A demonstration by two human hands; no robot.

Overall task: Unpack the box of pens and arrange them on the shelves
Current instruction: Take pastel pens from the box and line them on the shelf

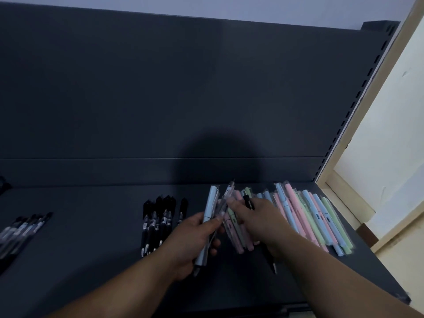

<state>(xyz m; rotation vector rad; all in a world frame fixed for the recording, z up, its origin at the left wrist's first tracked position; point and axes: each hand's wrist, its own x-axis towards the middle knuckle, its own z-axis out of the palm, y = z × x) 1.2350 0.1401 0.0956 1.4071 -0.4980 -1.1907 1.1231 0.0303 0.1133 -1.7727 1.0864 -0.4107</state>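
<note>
Left hand (191,241) clasps sleeved pens (210,212) mid-barrel; right hand (260,223) curls round a black pen (249,202). Judged light, stiff, slippery.

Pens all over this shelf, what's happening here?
A person is sorting pens on a dark shelf. The left hand grips a pale blue pen together with what looks like a clear-wrapped one. The right hand, which seems to hold a black pen, reaches into the pastel pens piled at the right. A bunch of black pens lies further left.
</note>
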